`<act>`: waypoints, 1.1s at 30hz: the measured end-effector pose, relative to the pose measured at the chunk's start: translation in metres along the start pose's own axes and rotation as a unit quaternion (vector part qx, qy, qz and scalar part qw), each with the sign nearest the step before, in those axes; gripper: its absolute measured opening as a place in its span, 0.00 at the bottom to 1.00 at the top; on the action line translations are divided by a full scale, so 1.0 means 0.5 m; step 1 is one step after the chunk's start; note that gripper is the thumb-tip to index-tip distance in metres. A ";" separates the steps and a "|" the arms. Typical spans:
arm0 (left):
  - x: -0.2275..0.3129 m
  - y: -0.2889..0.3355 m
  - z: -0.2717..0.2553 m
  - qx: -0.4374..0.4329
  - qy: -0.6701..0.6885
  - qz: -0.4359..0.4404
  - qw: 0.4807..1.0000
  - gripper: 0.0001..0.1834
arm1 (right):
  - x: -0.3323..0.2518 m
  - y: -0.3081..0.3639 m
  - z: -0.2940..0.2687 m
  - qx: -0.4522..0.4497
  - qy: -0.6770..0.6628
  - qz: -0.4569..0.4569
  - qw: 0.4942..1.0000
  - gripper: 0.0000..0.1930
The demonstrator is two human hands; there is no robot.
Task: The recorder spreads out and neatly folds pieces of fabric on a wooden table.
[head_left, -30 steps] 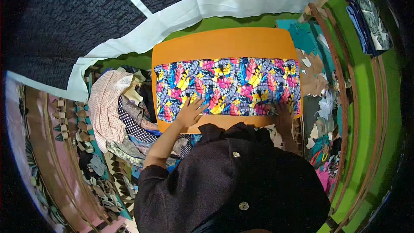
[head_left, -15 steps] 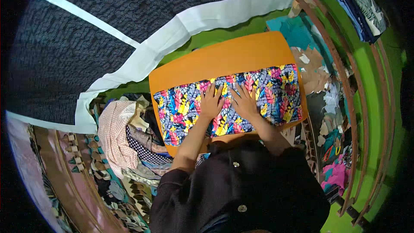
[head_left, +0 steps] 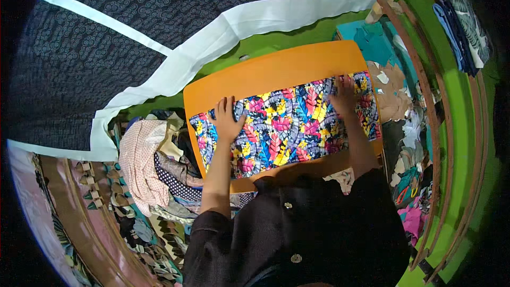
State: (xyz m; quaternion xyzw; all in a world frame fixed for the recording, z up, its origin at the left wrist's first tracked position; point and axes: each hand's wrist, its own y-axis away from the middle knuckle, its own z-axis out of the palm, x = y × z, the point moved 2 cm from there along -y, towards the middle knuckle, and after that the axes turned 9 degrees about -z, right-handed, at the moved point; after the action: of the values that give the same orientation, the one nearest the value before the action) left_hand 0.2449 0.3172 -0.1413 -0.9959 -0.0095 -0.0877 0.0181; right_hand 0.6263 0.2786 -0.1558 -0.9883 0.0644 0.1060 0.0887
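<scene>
A folded length of fabric [head_left: 281, 122], printed with pink, yellow, blue and black leaf shapes, lies flat across an orange tabletop [head_left: 276, 69]. Toward the left end of the cloth, my left hand [head_left: 227, 121] rests with its fingers spread on the print. My right hand [head_left: 344, 98] is over the cloth's right part, fingers apart and a little blurred by motion. Nothing is gripped in either hand. The fabric's far edge runs straight across the table, with bare orange surface beyond it.
Piled cloths [head_left: 141, 159], one pale and dotted, sit left of the table. Fabric scraps [head_left: 390, 90] lie to the right beside curved wooden rails [head_left: 425, 90]. Folded garments [head_left: 462, 26] are at the far right. A dark patterned sheet with a white border [head_left: 234, 24] spans the far side.
My hands have moved apart from the middle of the cloth, the left one to its left part and the right one to its right part. The cloth stays flat.
</scene>
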 end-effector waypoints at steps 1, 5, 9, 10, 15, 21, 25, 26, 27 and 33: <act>-0.026 -0.017 -0.003 -0.038 0.026 0.007 0.999 0.41 | 0.013 -0.023 -0.006 0.017 -0.008 -0.033 0.999 0.35; -0.080 -0.067 -0.039 -0.185 0.045 0.026 0.981 0.32 | 0.059 -0.073 -0.026 -0.181 -0.010 -0.061 0.982 0.36; -0.145 -0.089 -0.032 -0.223 -0.061 0.104 0.967 0.23 | 0.129 -0.107 0.009 -0.251 0.020 -0.084 0.964 0.26; -0.147 -0.098 -0.046 -0.214 -0.061 0.107 0.969 0.23 | 0.142 -0.118 0.007 -0.241 0.021 -0.084 0.967 0.26; -0.177 -0.025 -0.130 -0.173 0.094 0.076 0.978 0.17 | 0.118 -0.056 -0.131 -0.202 0.063 -0.153 0.965 0.18; -0.153 0.097 -0.365 0.088 0.038 0.144 0.985 0.20 | 0.049 0.070 -0.367 -0.005 0.002 -0.151 0.988 0.18; -0.164 0.225 -0.366 0.178 0.072 0.173 0.966 0.20 | 0.057 0.192 -0.350 0.147 0.005 -0.190 0.971 0.21; -0.182 0.258 -0.329 0.169 0.073 0.158 0.970 0.20 | 0.066 0.232 -0.316 0.152 0.010 -0.184 0.971 0.23; -0.182 0.283 -0.291 0.198 0.094 0.188 0.957 0.18 | 0.078 0.263 -0.276 0.138 0.002 -0.175 0.975 0.25; -0.214 0.336 -0.094 -0.009 0.094 0.141 0.985 0.19 | 0.128 0.377 -0.098 -0.003 0.014 -0.098 0.995 0.25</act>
State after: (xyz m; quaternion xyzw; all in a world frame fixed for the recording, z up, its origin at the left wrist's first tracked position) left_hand 0.1351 0.1460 -0.1196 -0.9748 0.1339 -0.1773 0.0220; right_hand 0.6706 0.0782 -0.1533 -0.9915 -0.0322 0.0833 0.0948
